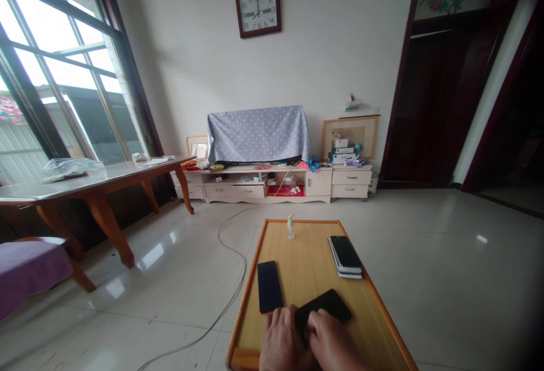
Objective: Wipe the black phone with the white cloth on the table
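Observation:
A low wooden table (306,258) stands in front of me. At its near end my left hand (279,340) and my right hand (335,342) both rest on a black phone (325,307) lying flat and turned at an angle. My left hand covers its near left corner; my right hand grips its near right side. Another dark phone (269,286) lies flat just left of it. A stack of phones (345,256) sits at the table's right side. A small clear bottle (290,227) stands upright at the far end.
A cable (232,280) snakes over the tiled floor left of the table. A long wooden table (97,181) stands by the window at the left, a purple seat (29,269) below it. A covered TV (259,133) sits on a low cabinet (280,184) against the far wall.

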Demonstrator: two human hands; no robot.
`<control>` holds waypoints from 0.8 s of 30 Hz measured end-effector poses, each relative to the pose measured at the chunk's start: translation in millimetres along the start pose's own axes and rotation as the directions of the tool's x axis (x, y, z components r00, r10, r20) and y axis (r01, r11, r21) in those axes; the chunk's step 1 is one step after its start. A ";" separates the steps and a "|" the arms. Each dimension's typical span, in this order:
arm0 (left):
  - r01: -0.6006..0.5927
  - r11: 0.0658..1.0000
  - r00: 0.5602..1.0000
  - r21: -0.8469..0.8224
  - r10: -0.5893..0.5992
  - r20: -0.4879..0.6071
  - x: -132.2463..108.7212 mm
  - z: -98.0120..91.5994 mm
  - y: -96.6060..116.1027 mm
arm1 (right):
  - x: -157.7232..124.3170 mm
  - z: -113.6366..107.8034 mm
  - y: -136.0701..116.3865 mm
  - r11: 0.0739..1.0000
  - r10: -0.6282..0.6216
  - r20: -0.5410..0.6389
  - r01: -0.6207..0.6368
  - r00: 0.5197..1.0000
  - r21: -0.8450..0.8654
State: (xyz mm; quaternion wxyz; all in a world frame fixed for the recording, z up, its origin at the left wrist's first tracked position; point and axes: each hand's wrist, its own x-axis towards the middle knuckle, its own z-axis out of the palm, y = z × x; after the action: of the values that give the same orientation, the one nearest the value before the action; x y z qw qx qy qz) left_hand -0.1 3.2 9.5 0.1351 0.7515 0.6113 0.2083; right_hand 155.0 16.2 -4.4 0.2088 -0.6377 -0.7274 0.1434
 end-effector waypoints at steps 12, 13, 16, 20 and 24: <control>-0.003 1.000 0.999 0.031 0.002 0.036 0.0 -2.7 -1.8 | 30.2 -40.0 56.8 0.968 0.217 -0.115 -0.229 0.969 -0.099; -0.003 1.000 0.999 0.027 0.002 0.035 0.0 -3.1 -1.4 | 28.2 -34.5 49.0 0.971 0.205 -0.111 -0.216 0.972 -0.101; 0.004 1.000 0.999 0.021 -0.004 0.037 0.1 -5.0 0.6 | 15.8 -9.4 13.9 0.993 0.096 -0.069 -0.100 0.993 -0.062; 0.012 0.999 0.997 0.041 -0.015 0.071 0.4 -7.4 2.3 | 6.9 9.0 -11.9 0.999 -0.030 0.003 0.030 1.000 0.040; -0.003 1.000 0.999 0.008 0.003 0.032 -0.3 -4.7 -0.8 | 23.9 -8.0 14.5 0.994 0.110 -0.046 -0.111 0.993 -0.013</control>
State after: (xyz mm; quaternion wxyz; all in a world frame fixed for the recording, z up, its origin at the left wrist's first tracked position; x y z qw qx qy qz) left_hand -3.1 2.7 13.1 0.1418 0.7563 0.6085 0.1940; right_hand 169.1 41.4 -1.5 0.2117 -0.6817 -0.6873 0.1347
